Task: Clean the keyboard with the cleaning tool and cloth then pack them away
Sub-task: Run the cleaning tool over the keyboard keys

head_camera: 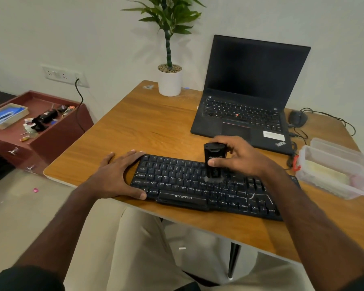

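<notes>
Head view:
Keyboard (pixel 206 187): black, lies at the front edge of the wooden worktop (pixel 156 122).
Right hand (pixel 237 158): fingers hold the black cleaning tool (pixel 213 159) upright, brush end on the middle keys.
Left hand (pixel 118 175): fingers spread wide, resting flat at the keyboard's left end.

Black cleaning tool (pixel 213 160) stands upright, bristles down on black keyboard (pixel 200 185)

Laptop (pixel 248 95) behind keyboard (pixel 189 185).
</notes>
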The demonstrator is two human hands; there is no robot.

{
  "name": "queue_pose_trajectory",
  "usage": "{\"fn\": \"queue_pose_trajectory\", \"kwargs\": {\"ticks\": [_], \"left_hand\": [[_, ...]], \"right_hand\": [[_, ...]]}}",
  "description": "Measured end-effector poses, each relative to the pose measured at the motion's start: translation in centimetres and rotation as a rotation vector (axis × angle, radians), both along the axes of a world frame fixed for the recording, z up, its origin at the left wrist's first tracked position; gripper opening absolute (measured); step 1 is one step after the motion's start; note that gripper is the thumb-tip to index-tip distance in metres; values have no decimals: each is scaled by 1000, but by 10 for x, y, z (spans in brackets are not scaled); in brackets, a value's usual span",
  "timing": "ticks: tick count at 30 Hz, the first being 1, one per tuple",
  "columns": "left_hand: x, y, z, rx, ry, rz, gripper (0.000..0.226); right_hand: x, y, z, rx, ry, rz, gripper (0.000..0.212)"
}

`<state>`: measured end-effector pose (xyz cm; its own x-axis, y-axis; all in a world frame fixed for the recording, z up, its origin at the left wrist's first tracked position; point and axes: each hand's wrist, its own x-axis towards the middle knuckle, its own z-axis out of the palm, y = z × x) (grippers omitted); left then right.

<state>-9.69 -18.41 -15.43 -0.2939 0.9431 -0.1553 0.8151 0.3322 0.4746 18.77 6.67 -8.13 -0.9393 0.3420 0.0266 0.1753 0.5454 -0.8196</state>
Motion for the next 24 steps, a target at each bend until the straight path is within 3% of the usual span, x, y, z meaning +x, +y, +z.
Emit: {"fn": "queue_pose_trajectory", "kwargs": {"ticks": [3,8,13,19,24], "left_hand": [[1,0,0,2,4,1,135],[1,1,1,4,9,2,136],[-1,1,-2,16,11,-2,137],[0,1,0,12,-10,-10,138],[23,11,18,-21,36,-53,147]], "right_hand": [[13,11,3,43,-14,-18,21],[1,-2,4,71,151,-66,22],[-10,-17,-2,47,42,-31,23],[32,15,9,86,-84,-71,24],[35,16,6,102,105,-165,20]]}}
